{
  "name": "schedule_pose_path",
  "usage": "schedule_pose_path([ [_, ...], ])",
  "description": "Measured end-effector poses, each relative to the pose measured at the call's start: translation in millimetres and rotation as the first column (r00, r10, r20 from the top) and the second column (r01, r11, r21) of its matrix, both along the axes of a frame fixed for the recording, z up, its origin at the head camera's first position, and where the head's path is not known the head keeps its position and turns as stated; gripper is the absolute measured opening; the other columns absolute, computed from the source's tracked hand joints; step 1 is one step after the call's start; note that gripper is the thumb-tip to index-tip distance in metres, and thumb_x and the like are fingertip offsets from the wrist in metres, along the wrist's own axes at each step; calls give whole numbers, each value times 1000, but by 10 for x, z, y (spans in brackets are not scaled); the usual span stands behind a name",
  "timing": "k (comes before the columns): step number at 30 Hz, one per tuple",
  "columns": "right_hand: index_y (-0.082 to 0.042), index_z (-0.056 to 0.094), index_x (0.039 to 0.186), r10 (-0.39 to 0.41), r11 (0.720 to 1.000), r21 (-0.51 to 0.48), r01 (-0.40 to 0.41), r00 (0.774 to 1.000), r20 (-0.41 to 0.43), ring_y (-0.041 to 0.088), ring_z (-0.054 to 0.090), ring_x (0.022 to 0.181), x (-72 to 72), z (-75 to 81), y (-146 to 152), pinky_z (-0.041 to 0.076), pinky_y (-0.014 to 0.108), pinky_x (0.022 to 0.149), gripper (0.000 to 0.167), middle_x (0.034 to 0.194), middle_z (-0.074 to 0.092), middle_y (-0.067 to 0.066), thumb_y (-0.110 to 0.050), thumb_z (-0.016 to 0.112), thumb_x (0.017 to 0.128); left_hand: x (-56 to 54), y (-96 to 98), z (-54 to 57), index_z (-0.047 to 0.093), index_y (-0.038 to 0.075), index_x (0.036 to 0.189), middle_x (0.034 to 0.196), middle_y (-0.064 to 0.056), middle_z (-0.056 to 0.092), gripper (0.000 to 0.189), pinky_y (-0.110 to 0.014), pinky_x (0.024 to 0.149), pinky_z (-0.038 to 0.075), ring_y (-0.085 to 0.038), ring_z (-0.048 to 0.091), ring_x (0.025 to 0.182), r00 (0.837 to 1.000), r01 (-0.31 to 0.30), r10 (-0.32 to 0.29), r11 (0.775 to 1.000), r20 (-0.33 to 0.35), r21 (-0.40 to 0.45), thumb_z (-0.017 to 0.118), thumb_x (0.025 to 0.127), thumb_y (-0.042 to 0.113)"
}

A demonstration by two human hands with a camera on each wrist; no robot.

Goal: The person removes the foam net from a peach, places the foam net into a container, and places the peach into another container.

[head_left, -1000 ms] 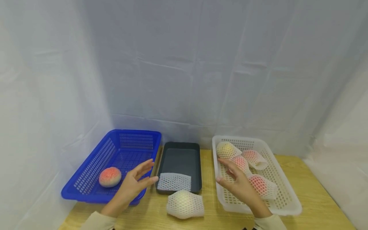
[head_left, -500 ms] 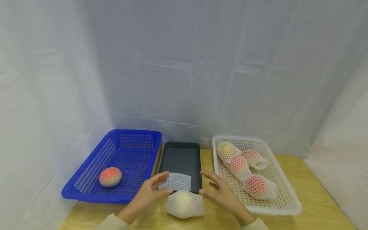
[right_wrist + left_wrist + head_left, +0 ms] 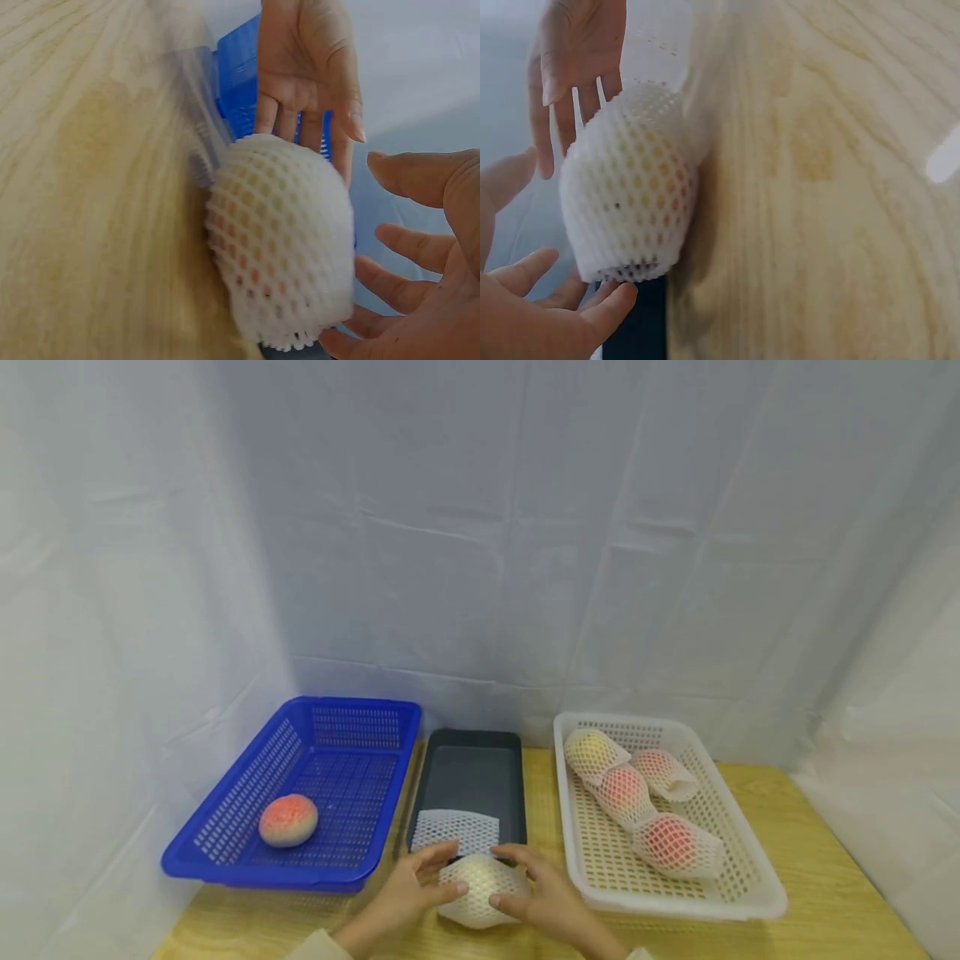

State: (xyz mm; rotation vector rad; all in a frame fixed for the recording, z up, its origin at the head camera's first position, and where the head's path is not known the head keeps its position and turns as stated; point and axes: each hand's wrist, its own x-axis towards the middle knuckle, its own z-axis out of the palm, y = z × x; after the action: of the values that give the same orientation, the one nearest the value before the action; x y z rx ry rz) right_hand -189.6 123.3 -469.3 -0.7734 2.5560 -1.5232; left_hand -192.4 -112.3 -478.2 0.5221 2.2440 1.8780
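A pale yellow fruit in a white foam net (image 3: 478,887) lies on the wooden table in front of the dark tray (image 3: 480,768). My left hand (image 3: 401,893) is at its left side and my right hand (image 3: 553,906) at its right, thumbs toward the near side. In the left wrist view, the left fingers (image 3: 615,309) reach right to the net's open end, relaxed. The right wrist view shows the right fingers (image 3: 397,289) spread loosely beside the foam-netted fruit (image 3: 285,232), which has reddish patches under the mesh. An unfilled foam net (image 3: 459,829) lies flat in the tray.
A blue basket (image 3: 176,858) at left holds one bare peach (image 3: 288,820). At right, a white basket (image 3: 765,902) contains several netted fruits (image 3: 669,843), red and yellow. White sheeting (image 3: 480,568) hangs behind and along both sides of the table.
Both hands have moved inward and down from over the two baskets to either side of the netted fruit on the table. The fruit and baskets stay in place.
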Motion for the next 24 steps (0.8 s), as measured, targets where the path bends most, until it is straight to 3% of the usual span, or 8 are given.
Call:
schedule_pose_path([
  [4, -12, 57, 129, -14, 998, 56, 15, 1000, -22, 33, 50, 121, 5, -120, -18, 45, 48, 97, 54, 133, 55, 9, -29, 76, 81, 23, 22, -91, 41, -17, 134, 133, -35, 47, 63, -35, 93, 51, -44, 51, 118, 999, 27, -29, 999, 32, 47, 70, 86, 12],
  [8, -9, 56, 128, 13, 998, 64, -8, 996, -92, 31, 50, 120, -19, -211, -44, 44, 41, 100, 54, 130, 54, 9, -24, 77, 80, 28, 49, -162, 41, -16, 134, 128, -33, 51, 61, -20, 81, 51, -37, 57, 111, 997, 27, -32, 997, 64, 76, 71, 86, 9],
  [13, -11, 54, 130, 10, 997, 81, -3, 996, -92, 31, 50, 119, -55, -273, -55, 45, 43, 99, 58, 130, 54, 9, -26, 78, 79, 17, 47, -234, 39, -16, 135, 126, -34, 52, 61, -22, 84, 52, -39, 56, 112, 997, 26, -31, 996, 66, 80, 69, 86, 6],
  [24, -9, 53, 130, -16, 996, 86, 22, 998, -68, 30, 51, 118, -105, -350, -52, 45, 42, 98, 65, 128, 53, 8, -33, 80, 77, 8, 49, -283, 37, -12, 139, 127, -29, 52, 62, -28, 83, 54, -31, 56, 111, 983, 26, -59, 982, 173, 189, 68, 87, 5],
])
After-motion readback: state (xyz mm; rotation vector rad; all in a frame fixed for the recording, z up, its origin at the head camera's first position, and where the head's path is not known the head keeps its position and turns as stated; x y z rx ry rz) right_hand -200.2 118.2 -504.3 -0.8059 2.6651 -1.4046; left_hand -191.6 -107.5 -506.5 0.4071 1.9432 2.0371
